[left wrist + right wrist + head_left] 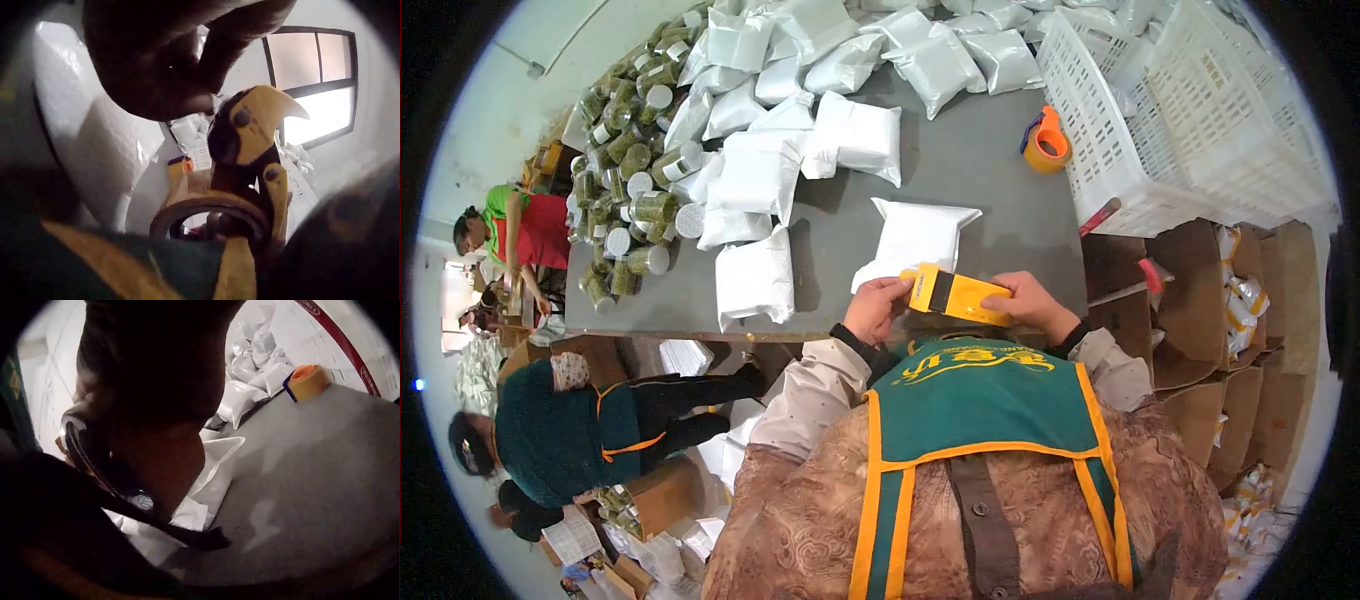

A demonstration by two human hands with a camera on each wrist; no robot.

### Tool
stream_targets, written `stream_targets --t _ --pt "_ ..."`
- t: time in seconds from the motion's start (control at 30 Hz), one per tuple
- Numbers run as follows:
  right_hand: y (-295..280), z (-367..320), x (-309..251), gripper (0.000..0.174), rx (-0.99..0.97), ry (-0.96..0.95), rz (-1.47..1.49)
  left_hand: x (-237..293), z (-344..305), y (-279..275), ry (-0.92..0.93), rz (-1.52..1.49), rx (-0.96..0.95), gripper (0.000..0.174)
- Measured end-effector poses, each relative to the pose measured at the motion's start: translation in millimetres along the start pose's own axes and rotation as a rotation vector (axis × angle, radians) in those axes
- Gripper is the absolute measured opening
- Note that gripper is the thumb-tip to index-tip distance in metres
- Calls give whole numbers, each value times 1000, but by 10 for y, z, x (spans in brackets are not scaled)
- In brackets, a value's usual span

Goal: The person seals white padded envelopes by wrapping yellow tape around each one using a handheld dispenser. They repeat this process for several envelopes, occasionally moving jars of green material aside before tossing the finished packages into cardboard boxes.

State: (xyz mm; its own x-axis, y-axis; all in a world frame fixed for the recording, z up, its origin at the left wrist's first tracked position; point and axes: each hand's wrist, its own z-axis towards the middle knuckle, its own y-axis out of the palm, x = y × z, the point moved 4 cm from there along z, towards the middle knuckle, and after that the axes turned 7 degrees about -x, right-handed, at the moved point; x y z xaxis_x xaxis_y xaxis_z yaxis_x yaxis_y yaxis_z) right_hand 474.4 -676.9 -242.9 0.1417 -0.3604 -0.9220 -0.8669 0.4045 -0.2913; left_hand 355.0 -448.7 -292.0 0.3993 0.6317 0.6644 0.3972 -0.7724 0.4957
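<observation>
A yellow and black tape dispenser [968, 300] is gripped at its right end by my right hand [1030, 303], close to my body at the table's front edge. At its other end, my left hand [878, 308] has thumb and fingertips together. The left wrist view shows those fingertips pinching at the tape end beside the head of the dispenser [259, 125], above its tape roll [206, 209]. Just beyond both hands lies a white plastic parcel [925, 238] on the grey table [1010, 230]. My right hand [150, 369] appears dark in the right wrist view and hides much of the dispenser.
White parcels [760, 180] pile up across the left and back, beside a heap of green-filled jars [655, 207]. A second, orange tape dispenser [1048, 145] stands near white plastic crates [1110, 110]. Cardboard boxes [1185, 300] sit right; other people [565, 425] work at left.
</observation>
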Motion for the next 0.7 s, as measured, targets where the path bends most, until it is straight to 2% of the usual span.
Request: stream_targets --t 0.07,0.17,0.2,0.23,0.3,0.37,0.4,0.5,0.53,0.63,0.67,0.7 --pt "-60 7 16 43 -26 40 -157 206 96 -234 79 133 48 17" --pt "-479 -194 252 48 16 195 -440 594 189 -781 191 230 164 20" --pt "-619 -311 461 49 34 259 -501 575 374 -1181 163 430 264 28" --pt "-657 -369 619 50 43 327 -559 431 573 -1297 109 605 248 30" --pt "-556 -347 743 55 47 312 -583 153 888 -1397 -8 963 207 36" --pt "-460 -317 804 59 78 349 -633 13 984 -1095 369 1421 374 38" --pt "-375 -220 821 59 111 390 -669 5 916 -970 474 1441 529 35" --pt "-267 -112 751 62 106 508 -659 101 869 -741 223 1204 62 37" --pt "-245 -110 733 62 101 508 -649 89 812 -691 23 1265 43 40" --pt "-198 -171 637 60 101 504 -556 -126 683 -765 260 973 -121 47" --pt "-180 -201 562 59 100 501 -514 -131 545 -680 84 1059 -226 54" --pt "-157 -214 490 57 105 478 -359 -188 439 -670 -42 698 -311 55"
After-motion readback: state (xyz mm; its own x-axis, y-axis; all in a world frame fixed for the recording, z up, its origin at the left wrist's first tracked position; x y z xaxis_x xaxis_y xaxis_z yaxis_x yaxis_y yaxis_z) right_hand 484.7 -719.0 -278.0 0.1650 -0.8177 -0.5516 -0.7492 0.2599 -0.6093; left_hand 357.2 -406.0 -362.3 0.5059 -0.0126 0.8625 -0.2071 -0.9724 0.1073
